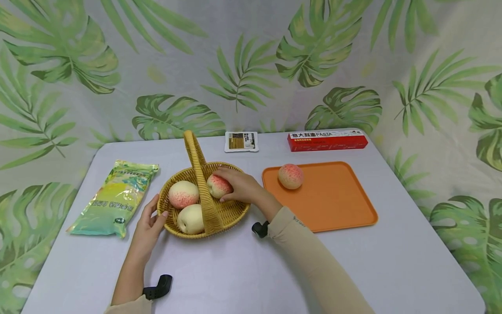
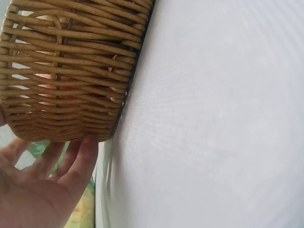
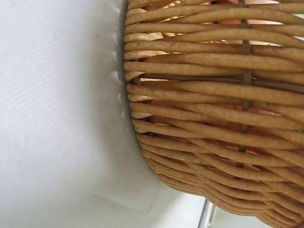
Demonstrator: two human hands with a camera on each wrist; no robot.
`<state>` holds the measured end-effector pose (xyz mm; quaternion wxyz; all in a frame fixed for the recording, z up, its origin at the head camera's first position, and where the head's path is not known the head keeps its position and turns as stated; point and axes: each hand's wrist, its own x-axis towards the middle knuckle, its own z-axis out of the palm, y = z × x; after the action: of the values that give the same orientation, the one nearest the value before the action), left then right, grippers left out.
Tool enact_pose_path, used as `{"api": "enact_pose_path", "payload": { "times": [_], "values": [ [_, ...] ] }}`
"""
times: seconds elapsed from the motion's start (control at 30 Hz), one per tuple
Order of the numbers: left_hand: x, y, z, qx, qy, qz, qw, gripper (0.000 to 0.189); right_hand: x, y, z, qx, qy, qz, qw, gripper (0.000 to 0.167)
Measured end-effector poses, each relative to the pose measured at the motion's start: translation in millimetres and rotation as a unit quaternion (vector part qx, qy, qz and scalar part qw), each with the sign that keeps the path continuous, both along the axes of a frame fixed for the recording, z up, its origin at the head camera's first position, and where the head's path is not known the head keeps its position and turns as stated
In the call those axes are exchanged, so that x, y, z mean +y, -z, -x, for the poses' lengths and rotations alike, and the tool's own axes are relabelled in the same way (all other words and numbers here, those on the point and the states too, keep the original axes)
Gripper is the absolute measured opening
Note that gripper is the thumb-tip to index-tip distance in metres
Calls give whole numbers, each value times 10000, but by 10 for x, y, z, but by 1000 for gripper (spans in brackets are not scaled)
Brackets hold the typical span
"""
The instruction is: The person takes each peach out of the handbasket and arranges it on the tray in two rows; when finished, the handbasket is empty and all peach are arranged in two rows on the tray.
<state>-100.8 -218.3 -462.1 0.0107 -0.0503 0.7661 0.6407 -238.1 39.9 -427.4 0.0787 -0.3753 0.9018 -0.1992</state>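
Note:
A yellow wicker basket (image 1: 231, 218) with a tall arched handle stands left of the table's middle. My left hand (image 1: 148, 231) holds its left end, thumb at the rim and fingers along the outer wall; in the left wrist view those fingers (image 2: 80, 164) lie against the weave. My right hand (image 1: 245, 185) reaches over the right rim and grips a red-and-cream peach (image 1: 218, 186) inside, right of the handle. Left of the handle lie a speckled peach (image 1: 183, 194) and a pale peach (image 1: 191, 219). In the right wrist view the basket wall (image 3: 213, 95) hides this hand.
An orange tray (image 1: 329, 196) at the right bears one peach (image 1: 290, 176). Behind it lies a red pasta box (image 1: 327, 141). A small flat packet (image 1: 241, 141) lies at the back, and a green-yellow bag (image 1: 115, 198) left of the basket. Leaf-patterned cloth hangs behind the table.

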Motion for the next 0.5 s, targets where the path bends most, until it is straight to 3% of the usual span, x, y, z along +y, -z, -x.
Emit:
{"api": "enact_pose_path", "payload": {
  "times": [0.2,0.5],
  "values": [
    [-1,-5,1,-37,1,-9,10000,61,-14,2,-26,75,170,-186,9997,76],
    [-5,0,-3,-9,-1,-6,10000,62,-32,24,-33,259,219,-52,9994,70]
  ]
}}
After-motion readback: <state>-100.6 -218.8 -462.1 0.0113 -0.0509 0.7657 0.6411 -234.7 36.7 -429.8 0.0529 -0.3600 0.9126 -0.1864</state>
